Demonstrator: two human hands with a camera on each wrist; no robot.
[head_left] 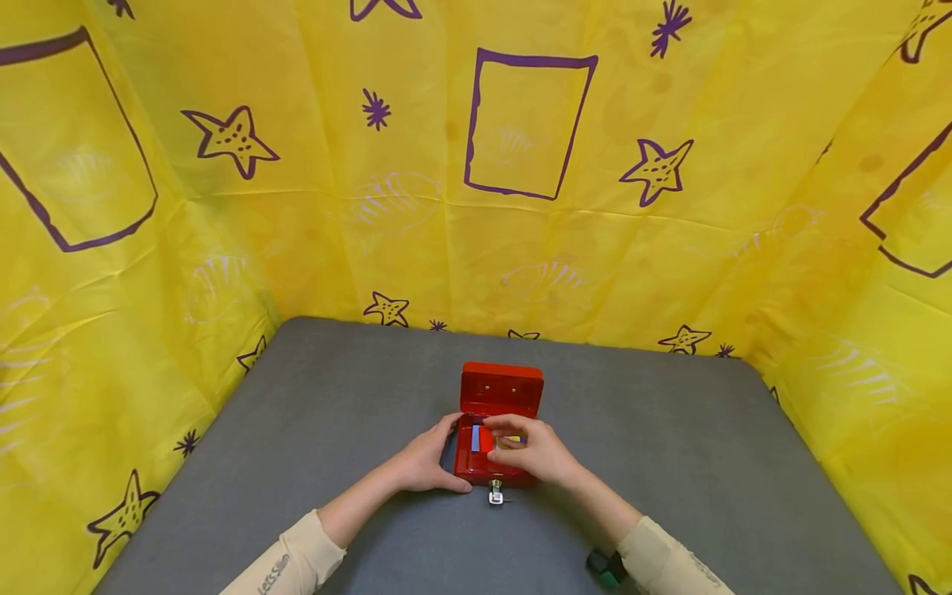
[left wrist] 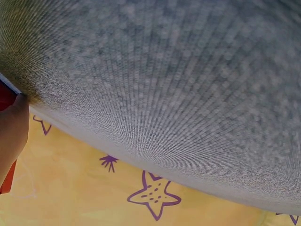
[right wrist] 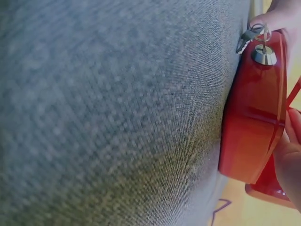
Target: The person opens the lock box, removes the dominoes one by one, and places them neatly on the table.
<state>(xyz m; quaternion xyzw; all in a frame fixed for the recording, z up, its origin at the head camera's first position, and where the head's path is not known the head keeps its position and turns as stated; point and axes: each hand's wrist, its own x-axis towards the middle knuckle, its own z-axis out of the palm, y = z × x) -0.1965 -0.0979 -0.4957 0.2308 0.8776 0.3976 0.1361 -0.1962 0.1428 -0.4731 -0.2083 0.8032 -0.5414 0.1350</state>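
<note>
A small red metal cash box (head_left: 482, 478) stands on the table with its lid (head_left: 502, 388) raised. My left hand (head_left: 427, 459) grips its left side, the thumb at the front corner and the fingers towards the back. Over the open box, my right hand (head_left: 539, 450) pinches a flat bright-red piece (head_left: 486, 439) between thumb and fingers. Beside that piece lies a blue piece (head_left: 476, 438), and something yellow shows partly under the right hand. Keys on a ring (right wrist: 251, 35) hang from the lock (right wrist: 264, 55) in the front wall.
The box stands on a grey cloth-covered table (head_left: 357, 388). Yellow curtains (head_left: 416, 248) with purple drawings enclose its back and sides. A dark band-like thing (head_left: 606, 568) is at the right sleeve (head_left: 662, 558).
</note>
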